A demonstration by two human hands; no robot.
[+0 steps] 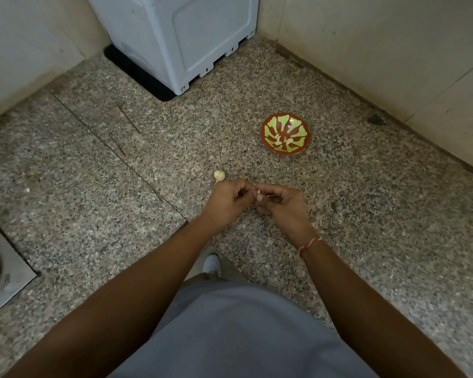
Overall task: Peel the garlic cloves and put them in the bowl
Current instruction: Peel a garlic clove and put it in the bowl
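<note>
At the middle of the frame the fingers [260,197] of both hands meet, curled in and pinching a small pale garlic clove [258,192] between them; only a sliver of it shows at the fingertips, and how much skin it has on cannot be told. The left hand [227,203] comes in from the lower left with its knuckles up, fingers curled round the clove's left side; the right hand [283,207] faces it from the right, thumb and fingertips closed on the same clove. A red and white thread band [309,244] circles the right wrist. Just above and left of the left hand, close beside its knuckles, the rest of the garlic bulb [219,175] lies on the speckled granite surface [120,200]. Further off, in the upper right of the frame and well apart from the hands, stands the red and green bowl [285,133] with several peeled cloves [281,140] lying at its bottom. A grey appliance [175,36] stands at the top against the tiled corner.
</note>
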